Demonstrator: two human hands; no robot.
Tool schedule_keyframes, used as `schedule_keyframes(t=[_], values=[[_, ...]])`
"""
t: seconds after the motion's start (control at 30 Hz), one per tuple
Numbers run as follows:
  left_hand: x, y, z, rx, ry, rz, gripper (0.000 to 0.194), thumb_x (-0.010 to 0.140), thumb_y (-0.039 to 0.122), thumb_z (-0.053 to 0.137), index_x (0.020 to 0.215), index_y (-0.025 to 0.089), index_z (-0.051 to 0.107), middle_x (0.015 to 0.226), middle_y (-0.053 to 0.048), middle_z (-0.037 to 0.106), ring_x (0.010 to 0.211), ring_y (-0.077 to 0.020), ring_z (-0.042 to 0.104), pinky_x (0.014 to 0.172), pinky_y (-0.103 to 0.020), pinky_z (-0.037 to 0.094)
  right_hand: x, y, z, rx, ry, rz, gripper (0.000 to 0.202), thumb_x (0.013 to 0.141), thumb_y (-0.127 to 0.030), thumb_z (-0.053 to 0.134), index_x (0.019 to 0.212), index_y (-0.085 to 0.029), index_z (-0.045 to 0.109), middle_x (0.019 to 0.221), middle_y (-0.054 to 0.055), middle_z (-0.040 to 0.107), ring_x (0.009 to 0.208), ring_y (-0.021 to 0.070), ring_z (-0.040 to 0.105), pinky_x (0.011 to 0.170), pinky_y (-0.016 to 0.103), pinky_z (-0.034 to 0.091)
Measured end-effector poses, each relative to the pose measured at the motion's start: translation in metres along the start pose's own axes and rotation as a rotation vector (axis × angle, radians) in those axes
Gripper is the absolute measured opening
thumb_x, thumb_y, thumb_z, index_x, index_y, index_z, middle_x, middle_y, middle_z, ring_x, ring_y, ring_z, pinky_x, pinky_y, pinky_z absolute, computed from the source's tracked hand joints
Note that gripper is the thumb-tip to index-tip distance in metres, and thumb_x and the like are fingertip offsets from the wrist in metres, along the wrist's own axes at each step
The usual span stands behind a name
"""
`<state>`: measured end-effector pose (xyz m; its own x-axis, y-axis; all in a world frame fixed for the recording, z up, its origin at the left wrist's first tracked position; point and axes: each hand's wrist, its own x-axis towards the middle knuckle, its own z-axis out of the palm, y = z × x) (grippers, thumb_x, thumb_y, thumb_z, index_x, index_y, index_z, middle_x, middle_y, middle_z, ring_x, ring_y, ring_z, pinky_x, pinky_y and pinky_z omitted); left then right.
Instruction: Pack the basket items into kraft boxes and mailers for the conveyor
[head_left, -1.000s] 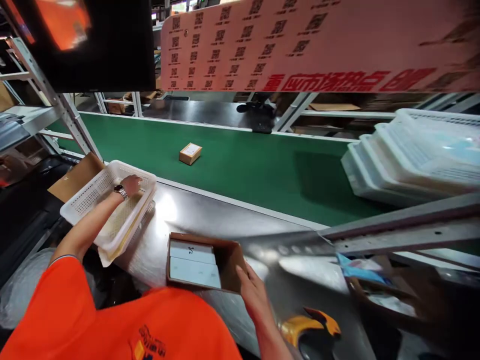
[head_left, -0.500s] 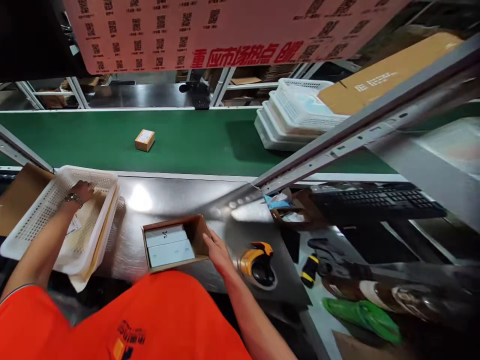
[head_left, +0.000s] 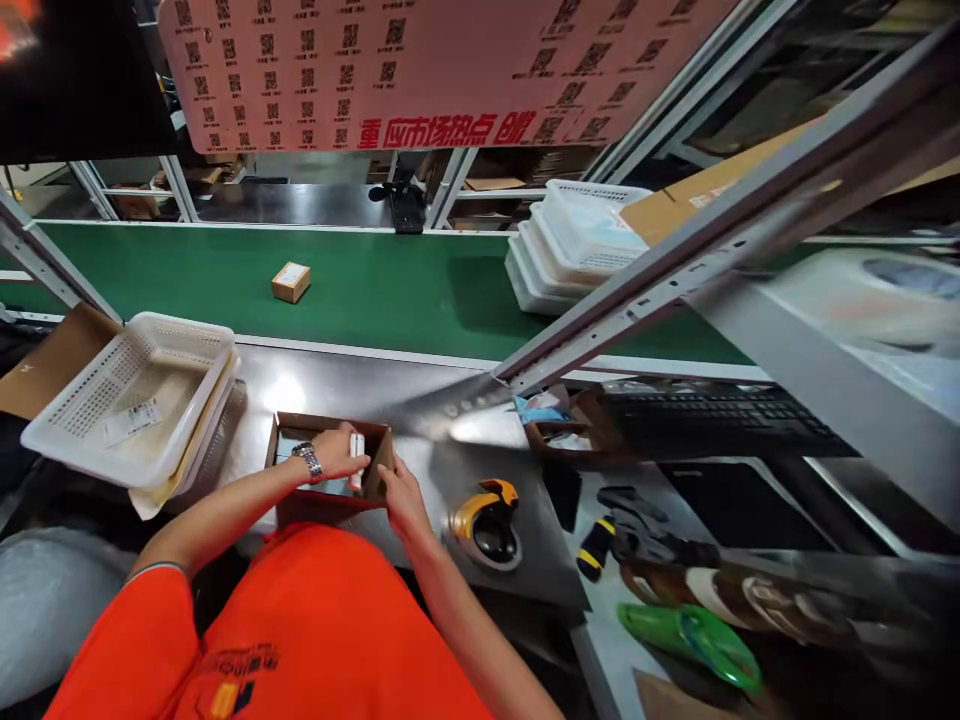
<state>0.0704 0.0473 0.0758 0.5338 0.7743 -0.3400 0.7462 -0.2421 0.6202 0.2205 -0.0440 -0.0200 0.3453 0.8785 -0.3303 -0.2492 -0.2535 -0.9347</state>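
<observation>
An open brown cardboard box (head_left: 330, 506) stands on the metal table, close to the orange shirt. My left hand (head_left: 337, 452), with a metal watch at the wrist, is closed on a small white box (head_left: 357, 462) over the right part of the cardboard box's inside. Pale boxes inside are partly hidden by this hand. My right hand (head_left: 403, 496) grips the cardboard box's right wall. To the left, a white perforated basket (head_left: 90, 405) holds a clear bag with a white label (head_left: 133, 421).
A small brown carton (head_left: 291, 283) lies on the green conveyor (head_left: 375, 290). Stacked white baskets (head_left: 555, 265) stand at its right. A yellow and black scanner (head_left: 487, 525) lies right of my hands. A metal post (head_left: 645, 290) slants across the right side.
My left hand has left the white basket and come over the cardboard box with a small white box in it. My right hand stays at the box's right wall. The view has shifted slightly.
</observation>
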Motion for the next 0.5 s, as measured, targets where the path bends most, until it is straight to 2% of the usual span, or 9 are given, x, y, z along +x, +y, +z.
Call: schedule_keyframes(t=[0.07,0.13,0.2,0.27,0.3,0.33,0.4,0.5], values=[[0.000,0.000,0.016,0.015,-0.074,0.009,0.072,0.095,0.046,0.080,0.155,0.013,0.059,0.114,-0.025,0.082,0.116,-0.0438,0.079,0.096,-0.051,0.060,-0.014,0.003,-0.006,0.036,0.020,0.032,0.078,0.073,-0.049,0.071,0.146,-0.022,0.073,0.145,0.012,0.080,0.133,0.0383,0.075,0.114,0.053,0.062],[-0.013,-0.010,0.017,0.030,-0.042,0.070,0.080,0.098,0.049,0.075,0.166,0.018,0.048,0.117,-0.020,0.082,0.121,-0.0418,0.078,0.104,-0.053,0.061,-0.028,0.008,-0.016,0.064,0.045,0.049,0.078,0.071,-0.046,0.073,0.146,-0.022,0.073,0.143,0.011,0.081,0.135,0.0388,0.074,0.115,0.052,0.062],[-0.033,-0.027,0.010,0.075,0.159,0.104,0.079,0.103,0.048,0.067,0.172,0.021,0.040,0.138,-0.023,0.076,0.135,-0.0411,0.071,0.117,-0.058,0.055,-0.040,0.013,-0.031,0.097,0.045,0.066,0.078,0.070,-0.044,0.079,0.145,-0.025,0.073,0.143,0.010,0.081,0.137,0.0387,0.073,0.115,0.052,0.062],[-0.054,-0.046,0.002,0.146,0.385,0.022,0.080,0.105,0.045,0.063,0.175,0.018,0.035,0.160,-0.028,0.062,0.152,-0.0443,0.059,0.127,-0.062,0.047,-0.046,0.015,-0.050,0.111,0.004,0.096,0.075,0.073,-0.050,0.085,0.144,-0.029,0.075,0.147,0.009,0.079,0.140,0.0390,0.071,0.111,0.052,0.064],[-0.063,-0.055,-0.001,0.176,0.425,-0.051,0.083,0.105,0.044,0.063,0.176,0.016,0.032,0.165,-0.030,0.056,0.156,-0.0462,0.054,0.129,-0.064,0.045,-0.046,0.015,-0.059,0.105,-0.028,0.118,0.073,0.075,-0.055,0.087,0.142,-0.030,0.076,0.151,0.010,0.077,0.142,0.0394,0.070,0.109,0.053,0.065],[-0.071,-0.062,-0.001,0.195,0.402,-0.121,0.087,0.104,0.042,0.064,0.178,0.014,0.028,0.168,-0.031,0.054,0.158,-0.0470,0.052,0.129,-0.065,0.045,-0.043,0.014,-0.069,0.093,-0.057,0.142,0.073,0.076,-0.060,0.089,0.142,-0.030,0.076,0.156,0.010,0.074,0.146,0.0396,0.067,0.108,0.053,0.066],[-0.081,-0.070,0.006,0.201,0.250,-0.182,0.091,0.102,0.035,0.064,0.180,0.012,0.024,0.172,-0.030,0.050,0.158,-0.0444,0.053,0.130,-0.060,0.046,-0.031,0.013,-0.083,0.055,-0.086,0.185,0.084,0.071,-0.068,0.094,0.144,-0.032,0.074,0.165,0.013,0.065,0.153,0.0393,0.061,0.108,0.051,0.065],[-0.087,-0.067,0.024,0.230,0.018,-0.178,0.083,0.104,0.038,0.063,0.178,0.013,0.036,0.183,-0.026,0.037,0.164,-0.0439,0.047,0.134,-0.057,0.042,-0.006,0.014,-0.084,-0.025,-0.077,0.212,0.113,0.051,-0.066,0.104,0.152,-0.032,0.067,0.169,0.016,0.060,0.156,0.0388,0.058,0.112,0.049,0.063]])
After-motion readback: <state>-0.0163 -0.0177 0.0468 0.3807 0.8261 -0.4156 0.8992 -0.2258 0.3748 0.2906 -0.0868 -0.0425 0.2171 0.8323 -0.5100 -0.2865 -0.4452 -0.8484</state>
